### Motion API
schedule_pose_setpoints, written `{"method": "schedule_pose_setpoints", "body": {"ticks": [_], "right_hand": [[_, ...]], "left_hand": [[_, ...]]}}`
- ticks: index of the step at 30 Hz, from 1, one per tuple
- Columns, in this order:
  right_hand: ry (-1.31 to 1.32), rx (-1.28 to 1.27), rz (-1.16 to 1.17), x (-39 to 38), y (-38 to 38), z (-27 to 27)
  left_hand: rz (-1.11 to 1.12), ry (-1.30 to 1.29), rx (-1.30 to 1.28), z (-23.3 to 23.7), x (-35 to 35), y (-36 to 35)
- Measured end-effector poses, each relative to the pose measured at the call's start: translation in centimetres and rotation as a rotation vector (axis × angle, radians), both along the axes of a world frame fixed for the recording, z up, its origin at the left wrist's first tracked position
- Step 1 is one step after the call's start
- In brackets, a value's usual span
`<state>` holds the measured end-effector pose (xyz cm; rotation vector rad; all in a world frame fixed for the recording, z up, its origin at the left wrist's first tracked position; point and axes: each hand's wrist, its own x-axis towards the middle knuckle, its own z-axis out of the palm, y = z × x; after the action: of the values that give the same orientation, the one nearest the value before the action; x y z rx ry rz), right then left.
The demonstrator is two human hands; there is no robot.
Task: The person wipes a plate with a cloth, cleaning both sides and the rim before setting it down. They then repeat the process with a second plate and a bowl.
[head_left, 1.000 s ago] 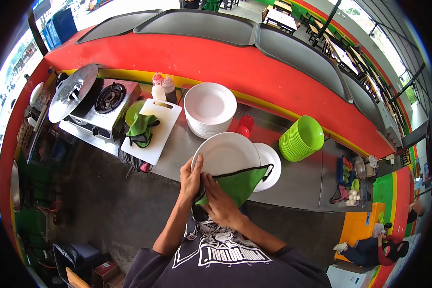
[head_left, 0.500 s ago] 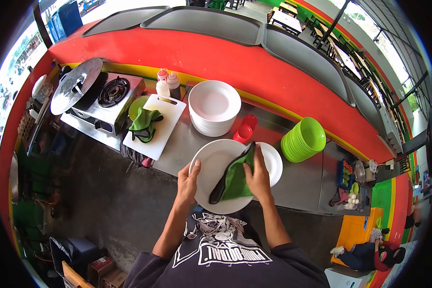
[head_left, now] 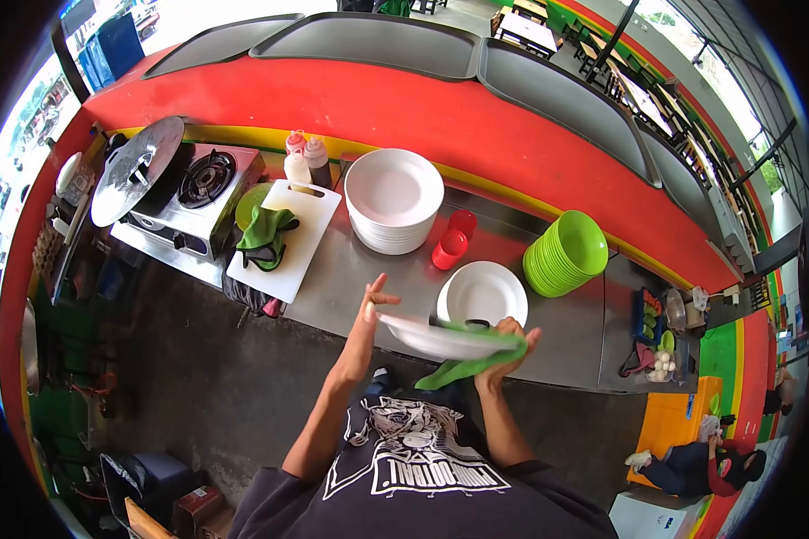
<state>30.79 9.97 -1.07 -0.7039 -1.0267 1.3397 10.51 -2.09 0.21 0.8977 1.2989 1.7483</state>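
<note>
A white plate (head_left: 436, 339), blurred and seen nearly edge-on, is between my hands above the counter's front edge. My left hand (head_left: 365, 325) is at its left rim with fingers apart. My right hand (head_left: 505, 352) is closed round the green cloth (head_left: 463, 366) at the plate's right side; part of the cloth hangs below the plate. Behind it, a white plate or bowl (head_left: 484, 295) rests on the steel counter. A tall stack of white plates (head_left: 394, 193) stands farther back, with red cups (head_left: 449, 249) to its right and stacked green bowls (head_left: 566, 254) beyond.
On the left are a gas stove (head_left: 198, 193), a metal lid (head_left: 139, 171) and a white cutting board (head_left: 297, 247) bearing another green cloth (head_left: 265, 238). Sauce bottles (head_left: 316, 162) stand behind. Grey trays (head_left: 368, 45) top the red wall. A person (head_left: 692, 469) sits at the lower right.
The plate has tipped from face-up to nearly edge-on. My left hand's fingers have spread at its rim, and my right hand has moved down and slightly right with the cloth.
</note>
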Motion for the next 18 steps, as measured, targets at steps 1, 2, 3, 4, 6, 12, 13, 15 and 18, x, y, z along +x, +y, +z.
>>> {"method": "schedule_pose_setpoints", "body": {"ticks": [1, 2, 3, 4, 6, 12, 13, 15, 18], "right_hand": [[-0.044, -0.078, -0.068, -0.8, 0.0, 1.0], [-0.089, -0.157, -0.136, -1.6, 0.1, 1.9], [-0.134, -0.238, -0.204, -1.9, 0.0, 2.2], [-0.372, 0.009, -0.048, 0.1, 0.5, 1.3], [-0.503, 0.098, 0.060, 0.1, 0.1, 2.3], [-0.709, 0.155, 0.223, -0.1, 0.6, 4.0], [-0.774, 0.248, 0.204, -0.5, 0.7, 4.6], [-0.900, 0.435, 0.157, -1.4, 0.8, 5.8], [-1.056, 0.633, 0.190, -2.3, 0.5, 7.4]], "left_hand": [[0.034, 0.085, -0.022, 0.1, 0.0, 0.1], [0.069, 0.169, -0.047, 0.3, 0.1, 0.1], [0.087, 0.132, -0.090, 0.1, 0.2, 0.1], [0.107, 0.095, -0.133, -0.1, 0.3, 0.0], [0.234, -0.074, -0.136, -0.4, 0.5, -0.1], [0.199, -0.037, -0.274, -1.0, -0.4, -0.3], [0.177, -0.017, -0.301, -0.9, -0.3, -0.4], [0.125, 0.026, -0.353, 0.0, -0.2, -0.4], [0.077, 0.073, -0.369, 2.0, 0.0, 0.1]]}}
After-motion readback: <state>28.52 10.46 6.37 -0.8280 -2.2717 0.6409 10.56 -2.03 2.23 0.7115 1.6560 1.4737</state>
